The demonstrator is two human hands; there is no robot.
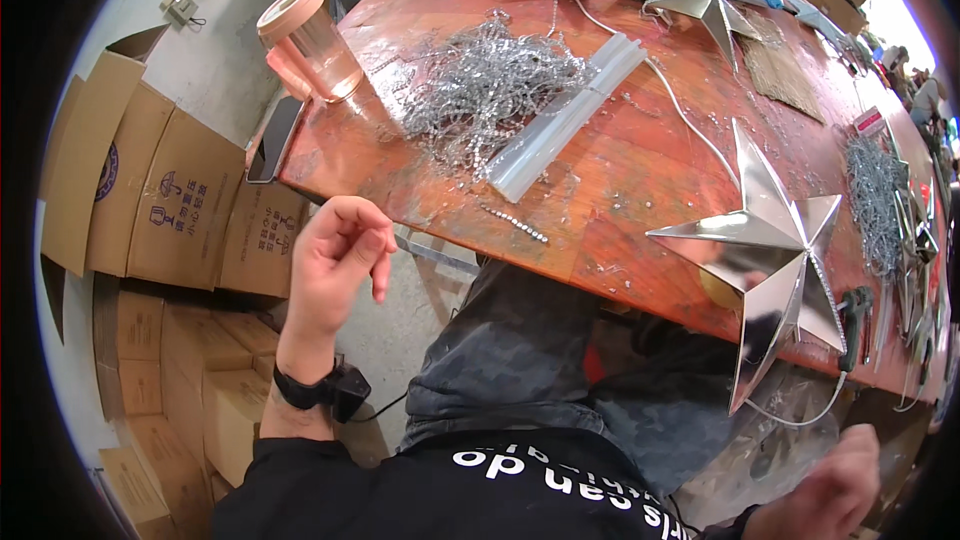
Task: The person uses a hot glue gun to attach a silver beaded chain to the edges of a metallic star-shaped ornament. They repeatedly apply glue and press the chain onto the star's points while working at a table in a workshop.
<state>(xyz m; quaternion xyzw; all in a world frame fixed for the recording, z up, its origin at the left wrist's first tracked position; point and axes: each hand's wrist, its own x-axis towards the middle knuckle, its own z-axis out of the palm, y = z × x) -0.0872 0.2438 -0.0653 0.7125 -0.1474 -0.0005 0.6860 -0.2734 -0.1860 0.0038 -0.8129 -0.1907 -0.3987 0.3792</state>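
My left hand (345, 258) is raised off the table's near left edge, its fingers curled in and the thumb laid against them; I see nothing held. Low at the right, my right hand (838, 485) is smeared by motion, and its fingers cannot be made out. A mirror-silver five-pointed star (775, 250) rests at the table's near right edge, a line of rhinestones running down one ridge. Beside it lies a dark glue gun (853, 325). A short rhinestone strip (515, 223) lies near the front edge, close to clear glue sticks (565, 120) and a tangled heap of silver rhinestone chain (490, 80).
On the red-brown table (600, 230) stand a pink-lidded tumbler (318, 50) and, at the left corner, a phone (274, 143). More silver stars (695, 2) lie at the back. A white cable (685, 105) crosses the top. Cardboard boxes (170, 190) are stacked at left.
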